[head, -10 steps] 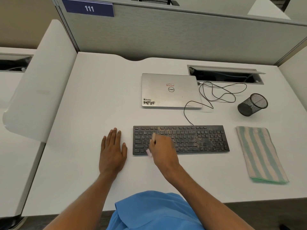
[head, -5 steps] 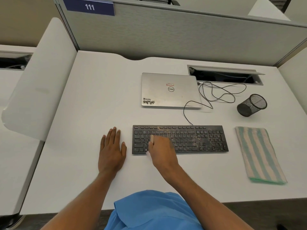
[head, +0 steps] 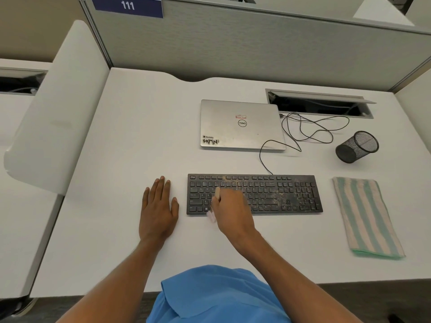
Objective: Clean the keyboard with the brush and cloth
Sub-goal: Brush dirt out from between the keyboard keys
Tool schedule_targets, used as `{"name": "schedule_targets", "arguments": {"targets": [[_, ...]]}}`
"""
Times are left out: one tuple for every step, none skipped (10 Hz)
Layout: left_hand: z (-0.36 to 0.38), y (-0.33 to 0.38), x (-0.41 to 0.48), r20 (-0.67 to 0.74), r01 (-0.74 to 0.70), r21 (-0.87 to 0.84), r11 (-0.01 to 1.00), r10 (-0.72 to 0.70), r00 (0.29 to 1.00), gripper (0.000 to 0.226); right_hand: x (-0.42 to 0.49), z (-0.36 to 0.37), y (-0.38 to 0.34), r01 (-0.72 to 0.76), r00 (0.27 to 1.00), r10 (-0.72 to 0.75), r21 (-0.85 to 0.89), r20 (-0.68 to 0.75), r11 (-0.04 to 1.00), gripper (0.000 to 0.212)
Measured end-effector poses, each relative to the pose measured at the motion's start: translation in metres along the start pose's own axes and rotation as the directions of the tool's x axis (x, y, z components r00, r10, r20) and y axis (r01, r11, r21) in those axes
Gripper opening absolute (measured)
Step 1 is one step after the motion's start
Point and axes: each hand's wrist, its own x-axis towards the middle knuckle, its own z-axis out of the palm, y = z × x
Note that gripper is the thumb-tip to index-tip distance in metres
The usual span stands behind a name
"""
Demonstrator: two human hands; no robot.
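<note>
At the near edge, a blue shirt (head: 214, 297) and two bare forearms reach out over the white desk (head: 140, 136). The left hand (head: 158, 210) lies flat, palm down, on the desk just left of the keyboard, its fingers (head: 161, 185) straight, close together and released, not touching the keys. The right hand (head: 229, 210) is over the left part of the black keyboard (head: 279, 194), its fingers curled round the brush (head: 217, 192). One pale end of the brush sticks out over the keys. A blurred pinkish end shows at the keyboard's near edge, and which end carries the bristles cannot be told.

Tan grit speckles the keys in the middle and toward the right. The folded green-and-cream striped cloth (head: 366, 217) lies on the desk to the right of the keyboard, apart from it.

Farther away, a black cable (head: 314, 127) loops from the keyboard's far edge toward a closed silver laptop (head: 240, 124). A black mesh cup (head: 356, 146) sits to the right of the laptop. Beyond these an open cable hatch (head: 319, 103) is set into the desk. A grey partition (head: 233, 43) with a blue label (head: 127, 5) reading 111 stands behind.
</note>
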Motion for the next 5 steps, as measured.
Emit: {"name": "schedule_targets", "arguments": {"targets": [[0.000, 0.000, 0.000, -0.002, -0.005, 0.005, 1.000, 0.005, 1.000, 0.064, 0.013, -0.015, -0.003, 0.063, 0.995, -0.054, 0.123, -0.078, 0.990, 0.035], [0.000, 0.000, -0.001, 0.001, -0.003, 0.005, 1.000, 0.003, 1.000, 0.064, 0.027, -0.016, -0.007, 0.163, 0.985, -0.156, 0.081, -0.077, 0.983, 0.035], [-0.001, 0.001, -0.002, 0.007, 0.000, 0.004, 1.000, 0.000, 1.000, 0.065, 0.037, -0.012, -0.025, 0.292, 0.955, -0.295, -0.101, -0.019, 0.951, 0.024], [-0.002, 0.001, -0.003, 0.014, -0.001, 0.011, 1.000, 0.001, 1.000, 0.066, 0.038, -0.005, -0.032, 0.352, 0.936, -0.350, -0.095, 0.034, 0.931, 0.019], [-0.002, 0.001, -0.003, 0.015, -0.004, 0.004, 1.000, 0.004, 1.000, 0.066, 0.040, 0.004, -0.019, 0.341, 0.940, -0.338, -0.145, 0.047, 0.929, 0.016]]}}
